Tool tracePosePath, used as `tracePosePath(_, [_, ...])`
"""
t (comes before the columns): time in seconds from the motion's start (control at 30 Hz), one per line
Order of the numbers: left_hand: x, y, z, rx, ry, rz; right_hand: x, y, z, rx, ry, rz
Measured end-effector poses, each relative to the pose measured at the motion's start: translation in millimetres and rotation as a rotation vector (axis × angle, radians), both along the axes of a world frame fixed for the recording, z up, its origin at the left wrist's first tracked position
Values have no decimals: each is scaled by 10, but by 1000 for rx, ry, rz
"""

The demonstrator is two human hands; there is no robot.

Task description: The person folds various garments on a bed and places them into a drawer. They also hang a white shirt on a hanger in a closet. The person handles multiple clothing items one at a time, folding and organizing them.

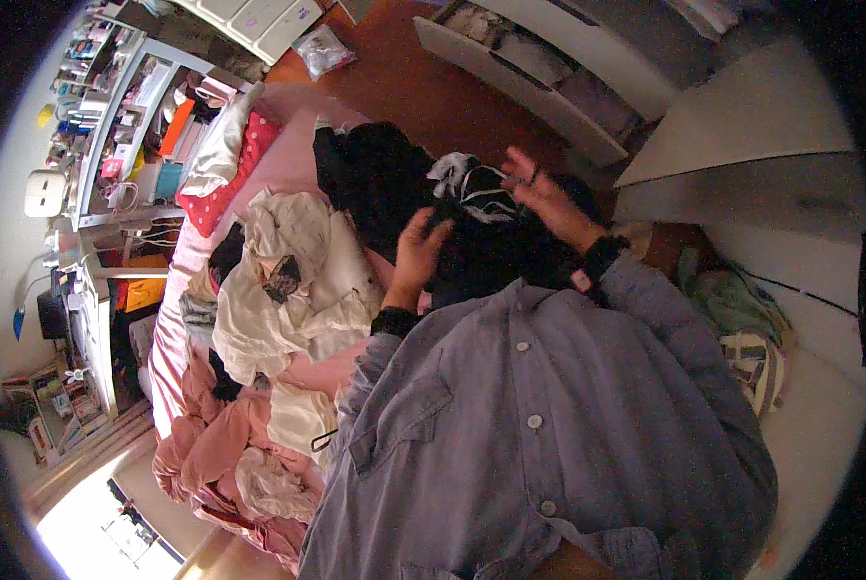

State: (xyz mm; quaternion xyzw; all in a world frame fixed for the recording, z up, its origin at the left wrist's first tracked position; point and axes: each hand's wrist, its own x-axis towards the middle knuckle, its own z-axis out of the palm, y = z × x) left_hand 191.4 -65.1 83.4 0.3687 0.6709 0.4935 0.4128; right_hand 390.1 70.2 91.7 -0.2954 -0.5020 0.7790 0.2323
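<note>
A black garment (487,254) is spread across my front, its folds hard to make out in the dark. White fabric with thin straps (485,190) lies on top of it. My right hand (549,199), blurred, is over the garment's right part with its fingers apart, close to the straps. At the garment's left edge is my left hand (417,250), thumb and fingers curved; whether black cloth is pinched between them cannot be made out. Further off, another black cloth (378,177) lies bunched on the pink bed sheet (292,134).
Cream clothes (295,275) are heaped on the bed to the left, with a pink bundle (219,449) nearer. A red dotted pillow (248,156) bears white cloth. An open drawer (520,80) juts out ahead. A plastic bag (323,52) lies on the floor.
</note>
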Motion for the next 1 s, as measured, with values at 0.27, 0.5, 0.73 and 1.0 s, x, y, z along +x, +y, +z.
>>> tracePosePath(0.27, [-494,-773,-134,90,-368,192,1242,553,47,-495,373,245])
tracePosePath(0.5, [-594,-1535,-622,-165,19,-344,2009,-63,-329,152,-1051,205])
tracePosePath(0.73, [-514,-1256,-646,-416,483,-333,1167,-93,-345,589,-667,438])
tracePosePath(1.0, [-78,-923,-126,-149,448,-422,517,-258,-429,578,-653,682])
